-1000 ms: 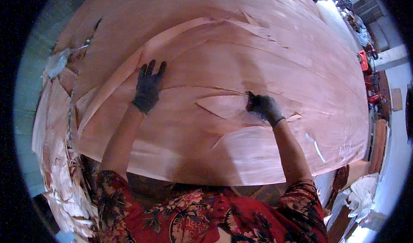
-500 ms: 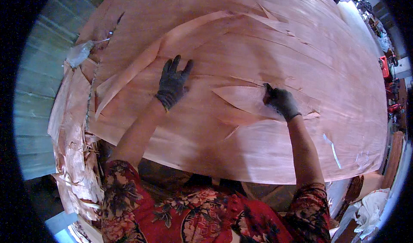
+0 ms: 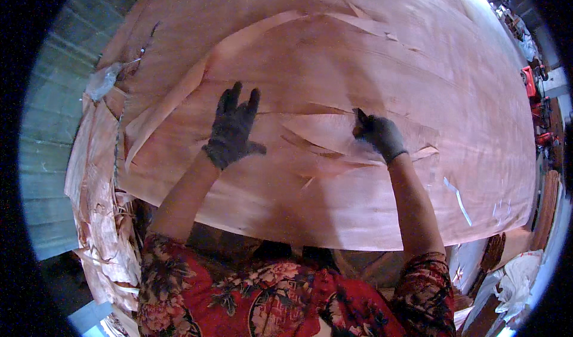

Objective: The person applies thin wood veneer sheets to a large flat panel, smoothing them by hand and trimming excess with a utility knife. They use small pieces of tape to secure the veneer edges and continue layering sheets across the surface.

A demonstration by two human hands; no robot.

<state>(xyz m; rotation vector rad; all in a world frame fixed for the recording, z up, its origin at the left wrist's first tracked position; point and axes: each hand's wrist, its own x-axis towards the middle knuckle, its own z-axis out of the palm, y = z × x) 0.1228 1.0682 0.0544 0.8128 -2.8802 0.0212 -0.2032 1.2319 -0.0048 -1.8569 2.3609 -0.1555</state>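
A wide, pinkish wood veneer sheet [image 3: 453, 110] with curved splits and raised flaps spreads in front of me. My left hand [image 3: 234, 125], in a dark knit glove, lies on it left of centre, fingers spread and thumb out toward the right. My right hand [image 3: 378, 132], gloved alike, is closed over the upper right part of a leaf-shaped loose flap [image 3: 316, 134], beside a thin crack. What it holds, if anything, is hidden in the dark fingers. A thin pale blue strip [image 3: 457, 201] lies at lower right.
Ragged veneer scraps [image 3: 101, 235] line the left edge below a crumpled clear plastic piece [image 3: 101, 83]. Green corrugated sheeting [image 3: 51, 146] stands beyond. At right are red machines [image 3: 528, 82], stacked veneer [image 3: 543, 209] and a white sack [image 3: 514, 280]. My floral red sleeves fill the bottom.
Since half a second ago my left hand has slid slightly downward, its thumb swung out to the right. My right hand remains closed at the flap. The view has shifted a little.
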